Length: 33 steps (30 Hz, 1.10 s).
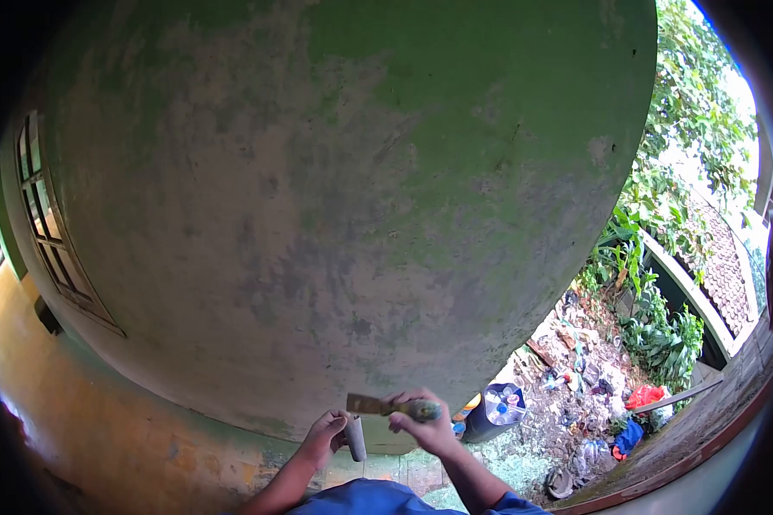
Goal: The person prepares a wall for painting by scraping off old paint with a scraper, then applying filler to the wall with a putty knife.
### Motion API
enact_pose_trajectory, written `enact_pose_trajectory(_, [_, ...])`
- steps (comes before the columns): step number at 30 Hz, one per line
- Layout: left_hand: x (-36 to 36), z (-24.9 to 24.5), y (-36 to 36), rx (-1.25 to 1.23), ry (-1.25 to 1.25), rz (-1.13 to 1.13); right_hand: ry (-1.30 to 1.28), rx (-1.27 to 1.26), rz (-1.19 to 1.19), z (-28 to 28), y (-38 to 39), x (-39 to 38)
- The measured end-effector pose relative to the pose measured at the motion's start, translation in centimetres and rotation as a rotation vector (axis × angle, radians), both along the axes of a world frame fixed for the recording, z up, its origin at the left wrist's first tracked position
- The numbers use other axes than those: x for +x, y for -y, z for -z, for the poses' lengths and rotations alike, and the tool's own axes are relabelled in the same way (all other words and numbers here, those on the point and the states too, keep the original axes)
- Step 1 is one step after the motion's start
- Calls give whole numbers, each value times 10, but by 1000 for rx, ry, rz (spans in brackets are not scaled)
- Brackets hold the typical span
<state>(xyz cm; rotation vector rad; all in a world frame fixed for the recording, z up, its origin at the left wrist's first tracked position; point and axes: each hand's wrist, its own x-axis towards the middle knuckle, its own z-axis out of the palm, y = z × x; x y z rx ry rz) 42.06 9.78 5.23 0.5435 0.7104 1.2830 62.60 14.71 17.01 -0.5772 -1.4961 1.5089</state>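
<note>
My right hand is closed round the handle of a putty knife, whose flat blade points left in front of the wall. Just below the blade, my left hand pinches a grey, rolled-up sheet that looks like sandpaper and hangs downward. Behind both hands rises a large wall, with green paint at the top and right and bare, patchy grey-beige plaster across the middle.
A dark bin with plastic bottles and cups stands to the right of my hands. Rubbish is strewn on the ground beyond it. A low ledge runs along the right. At the far left is a framed window above a yellowish floor.
</note>
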Motion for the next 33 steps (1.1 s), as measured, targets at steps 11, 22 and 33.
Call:
enact_pose_trajectory(11, [-9,7,6,-11,-26,-47,-919,790,334,-216,-67,56])
enact_pose_trajectory(22, [-43,10,27,-19,-22,-280,-947,1187,-117,-358,-90,52])
enact_pose_trajectory(33, [-65,14,47,-29,-31,-469,-1011,1249,-227,-357,-106,19])
